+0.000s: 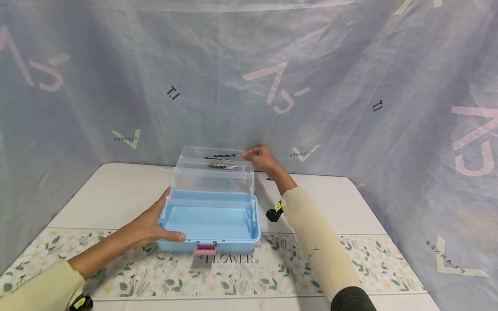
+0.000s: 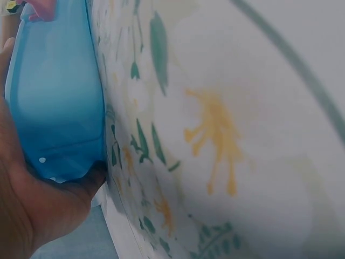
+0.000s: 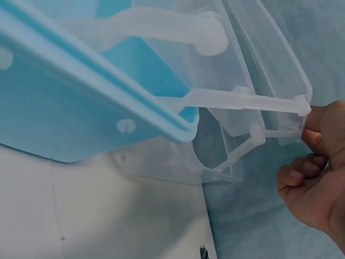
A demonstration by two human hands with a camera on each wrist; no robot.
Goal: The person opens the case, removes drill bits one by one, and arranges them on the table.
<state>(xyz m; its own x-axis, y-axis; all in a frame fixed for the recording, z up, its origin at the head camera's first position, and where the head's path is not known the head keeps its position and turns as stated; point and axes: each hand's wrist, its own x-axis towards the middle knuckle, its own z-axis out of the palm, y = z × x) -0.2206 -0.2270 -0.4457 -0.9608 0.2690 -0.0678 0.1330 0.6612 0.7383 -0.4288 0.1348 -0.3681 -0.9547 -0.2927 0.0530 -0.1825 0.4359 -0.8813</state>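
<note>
"While the left hand [image 1: 149, 224], thumb spread wide, grips the box [image 1: 237, 247] at nine o'clock, what's the right hand [image 1: 263, 159] doing at one?"

"Nearly closed, pinching a bit [image 1: 225, 155], I think; fingertips look tiny. Level it along the top tray [image 1: 194, 152] at twelve, box braced!"
</note>
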